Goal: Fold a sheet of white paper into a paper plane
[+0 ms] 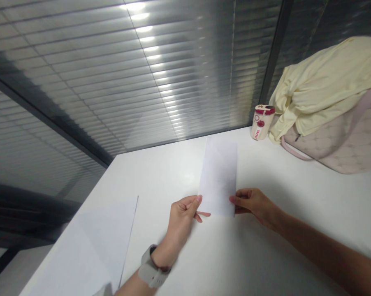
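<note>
A narrow white sheet of paper, longer than it is wide, is held up over the white table in front of me. My left hand pinches its lower left edge between thumb and fingers, with the other fingers partly behind the sheet. On the opposite side, my right hand grips the lower right edge with the thumb in front. A grey watch is on my left wrist. Whether the paper is folded is hard to tell.
More white paper lies at the table's left. Toward the back right stands a cream and red coffee cup, beside a pink quilted bag with a pale yellow cloth over it. Glass with blinds borders the white table's far edge.
</note>
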A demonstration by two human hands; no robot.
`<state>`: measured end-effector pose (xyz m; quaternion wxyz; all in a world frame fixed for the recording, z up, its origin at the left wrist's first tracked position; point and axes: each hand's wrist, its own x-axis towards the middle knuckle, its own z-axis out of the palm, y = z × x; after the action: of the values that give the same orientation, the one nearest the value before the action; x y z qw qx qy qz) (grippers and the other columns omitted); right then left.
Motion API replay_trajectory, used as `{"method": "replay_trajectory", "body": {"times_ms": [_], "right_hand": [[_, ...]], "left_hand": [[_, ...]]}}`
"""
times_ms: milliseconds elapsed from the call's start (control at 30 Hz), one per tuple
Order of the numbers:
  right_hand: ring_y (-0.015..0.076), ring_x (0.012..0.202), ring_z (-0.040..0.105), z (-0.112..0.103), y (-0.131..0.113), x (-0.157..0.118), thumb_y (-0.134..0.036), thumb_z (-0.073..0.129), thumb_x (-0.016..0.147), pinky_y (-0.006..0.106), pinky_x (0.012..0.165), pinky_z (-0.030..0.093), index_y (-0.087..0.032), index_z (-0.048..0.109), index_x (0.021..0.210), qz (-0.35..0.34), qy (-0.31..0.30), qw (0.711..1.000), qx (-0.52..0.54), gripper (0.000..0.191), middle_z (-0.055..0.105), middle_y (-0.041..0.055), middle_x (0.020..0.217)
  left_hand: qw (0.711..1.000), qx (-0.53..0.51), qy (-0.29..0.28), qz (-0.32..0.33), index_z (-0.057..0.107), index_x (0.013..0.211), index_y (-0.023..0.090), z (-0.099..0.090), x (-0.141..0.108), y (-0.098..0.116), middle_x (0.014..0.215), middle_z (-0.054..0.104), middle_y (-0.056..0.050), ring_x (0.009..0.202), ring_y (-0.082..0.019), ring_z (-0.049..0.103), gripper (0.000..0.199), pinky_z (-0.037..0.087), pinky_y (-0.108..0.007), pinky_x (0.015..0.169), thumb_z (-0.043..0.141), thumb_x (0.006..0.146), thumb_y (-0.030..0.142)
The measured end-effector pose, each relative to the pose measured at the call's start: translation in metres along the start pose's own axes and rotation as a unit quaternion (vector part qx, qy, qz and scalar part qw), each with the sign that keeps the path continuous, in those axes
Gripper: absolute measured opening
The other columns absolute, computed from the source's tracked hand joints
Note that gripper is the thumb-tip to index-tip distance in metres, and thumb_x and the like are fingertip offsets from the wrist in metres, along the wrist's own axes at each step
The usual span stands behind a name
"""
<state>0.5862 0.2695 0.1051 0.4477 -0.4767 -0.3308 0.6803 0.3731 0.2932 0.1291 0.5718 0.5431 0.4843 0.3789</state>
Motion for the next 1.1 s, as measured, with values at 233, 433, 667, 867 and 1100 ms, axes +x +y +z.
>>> {"method": "replay_trajectory", "body": {"times_ms": [233, 433, 667, 867, 1100], "right_hand": [[0.0121, 0.057, 0.062, -0.003, 0.008, 0.001, -0.045, 0.084, 0.055, 0.029, 0.067, 0.054, -0.012, 0.07, 0.066, 0.017, -0.028, 0.999, -0.031, 0.038, 0.066, 0.0007, 0.061], [0.012, 0.057, 0.063, -0.002, 0.008, 0.001, -0.045, 0.085, 0.054, 0.029, 0.067, 0.054, -0.012, 0.069, 0.066, 0.023, -0.025, 0.999, -0.021, 0.038, 0.067, 0.0003, 0.061], [0.0187, 0.064, 0.07, 0.004, 0.007, -0.004, -0.045, 0.085, 0.053, 0.031, 0.069, 0.056, -0.012, 0.065, 0.066, 0.036, -0.022, 0.999, -0.031, 0.041, 0.071, 0.0052, 0.063], [0.0186, 0.064, 0.07, 0.005, 0.008, -0.003, -0.046, 0.084, 0.055, 0.031, 0.069, 0.057, -0.012, 0.067, 0.069, 0.021, -0.016, 0.999, -0.025, 0.041, 0.072, 0.0052, 0.065], [0.0193, 0.065, 0.07, 0.009, 0.008, -0.01, -0.054, 0.08, 0.057, 0.033, 0.067, 0.056, -0.013, 0.064, 0.067, 0.021, -0.045, 0.997, -0.06, 0.045, 0.073, 0.009, 0.07]], "left_hand": [[1.0, 0.006, 0.008, -0.004, 0.074, 0.078, 0.01, 0.001, -0.001, 0.002, 0.062, 0.071, -0.009, 0.057, -0.019, 0.068, 0.036, 0.041, -0.019, 0.042, 0.065, 0.08, 0.044], [1.0, 0.009, 0.018, -0.005, 0.075, 0.081, 0.01, 0.001, -0.002, 0.004, 0.06, 0.071, -0.008, 0.055, -0.019, 0.067, 0.037, 0.041, -0.02, 0.043, 0.066, 0.078, 0.046], [0.999, 0.017, 0.039, -0.007, 0.074, 0.08, 0.01, -0.001, -0.003, 0.006, 0.06, 0.071, -0.008, 0.051, -0.017, 0.065, 0.037, 0.042, -0.02, 0.044, 0.066, 0.078, 0.047], [0.999, 0.022, 0.039, -0.005, 0.074, 0.08, 0.01, -0.003, -0.003, 0.008, 0.058, 0.071, -0.008, 0.049, -0.018, 0.064, 0.039, 0.043, -0.022, 0.045, 0.065, 0.079, 0.048], [0.999, 0.029, 0.043, 0.001, 0.072, 0.076, 0.011, -0.005, 0.001, 0.011, 0.059, 0.069, -0.006, 0.052, -0.019, 0.065, 0.038, 0.045, -0.022, 0.044, 0.067, 0.075, 0.049]]}}
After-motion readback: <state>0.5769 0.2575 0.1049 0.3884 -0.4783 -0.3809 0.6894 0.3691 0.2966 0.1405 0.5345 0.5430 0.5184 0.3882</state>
